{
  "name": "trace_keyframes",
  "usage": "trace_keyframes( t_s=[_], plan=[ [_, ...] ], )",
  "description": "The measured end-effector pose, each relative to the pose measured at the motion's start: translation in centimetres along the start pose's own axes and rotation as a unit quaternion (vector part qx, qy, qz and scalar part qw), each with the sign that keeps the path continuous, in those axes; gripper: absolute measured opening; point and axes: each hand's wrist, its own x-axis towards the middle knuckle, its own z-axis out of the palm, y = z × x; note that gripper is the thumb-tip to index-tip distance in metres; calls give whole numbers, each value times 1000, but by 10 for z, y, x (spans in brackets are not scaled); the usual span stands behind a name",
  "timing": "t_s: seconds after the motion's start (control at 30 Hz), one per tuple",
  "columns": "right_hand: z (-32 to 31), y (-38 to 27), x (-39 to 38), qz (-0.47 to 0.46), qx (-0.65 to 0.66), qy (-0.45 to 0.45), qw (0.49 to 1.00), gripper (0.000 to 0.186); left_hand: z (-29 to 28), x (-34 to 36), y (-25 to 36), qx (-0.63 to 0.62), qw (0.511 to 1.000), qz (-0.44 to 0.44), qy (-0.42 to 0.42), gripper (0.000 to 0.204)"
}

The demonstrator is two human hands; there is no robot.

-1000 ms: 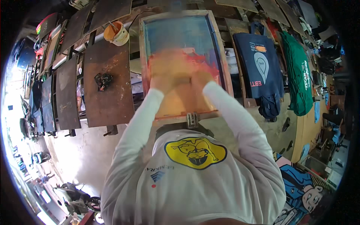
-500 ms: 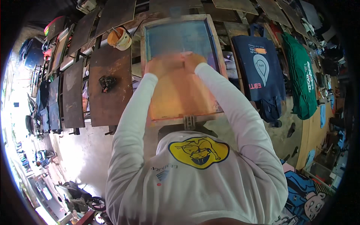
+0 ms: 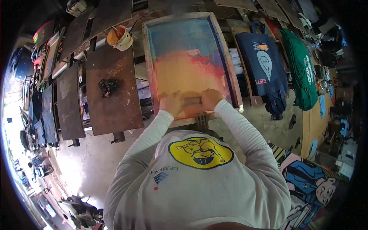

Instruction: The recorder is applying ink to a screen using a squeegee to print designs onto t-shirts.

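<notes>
Screen (image 3: pixel 165 34), framed in wood, one: lay in front of you, long side running away from your body, blue at the far end, orange-yellow ink (image 3: pixel 178 71) with red edges over the nearer part. Change: half a second earlier your hands stood around mid-screen; they had since come down to its near end, just short of the metal fitting (image 3: pixel 202 120), which in judgement put a stroke toward you close to its finish. Left hand (image 3: pixel 171 102): blurred, fingers curled, clamped on one end of a bar (image 3: pixel 191 101). Right hand (image 3: pixel 211 99): curled on the bar's other end, gap between the two hands. Bar: dull orange-brown, across the screen, edge against the mesh too blurred to tell. Bucket (image 3: pixel 123 44), ink-stained, one: stood beyond your left hand.
</notes>
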Motion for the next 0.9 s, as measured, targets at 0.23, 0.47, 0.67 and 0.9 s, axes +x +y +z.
trace_keyframes(
  t_s=[0.23,0.47,0.67,0.9],
  plan=[
    [-22,39,56,84,-57,64,993,34,-1,105,-28,4,987,143,73,24],
    [-16,70,83,204,-3,55,977,37,-19,191,-9,-17,975,213,53,39],
    [47,-9,20,226,34,91,969,34,-13,109,-34,13,962,269,-34,38],
    [46,-59,-12,252,169,76,950,34,-41,91,-41,16,925,362,-113,44]
  ],
)
